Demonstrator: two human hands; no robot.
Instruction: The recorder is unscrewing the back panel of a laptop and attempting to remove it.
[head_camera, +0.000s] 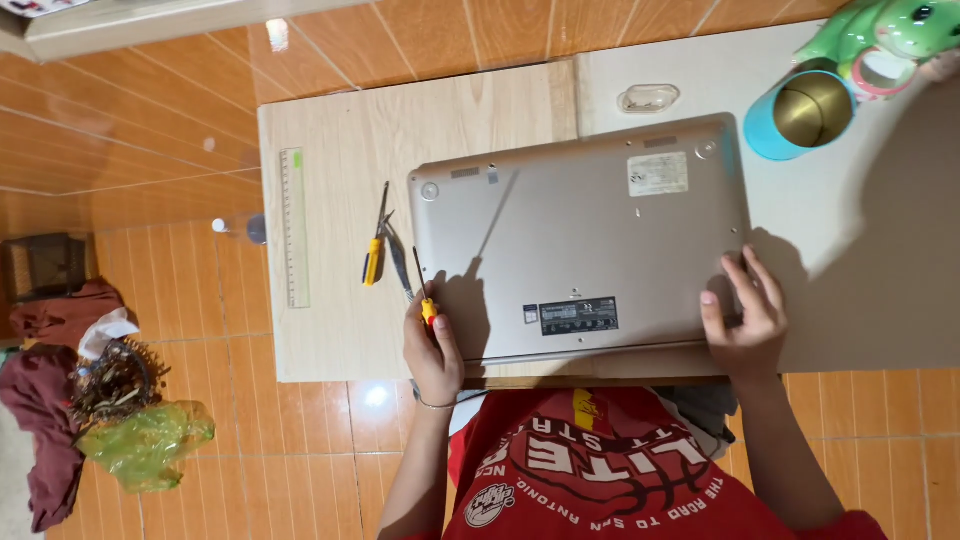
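You've got glossy orange floor tiles (180, 130) w/ light glare all round a low pale wood table (320, 330), a dark red cloth heap (45, 400) at 8 o'clock & a white ledge (150, 20) at 11.

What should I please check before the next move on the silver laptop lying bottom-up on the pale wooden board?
1. Silver laptop flat, underside up: ok.
2. Right hand steadies its corner: ok.
3. Left hand grips the small red-and-yellow screwdriver: ok.
4. Tip seated in a screw: cannot tell.
5. Spare yellow-handled screwdriver and grey tweezers beside the laptop: ok.
6. Teal cup clear of the laptop: ok.
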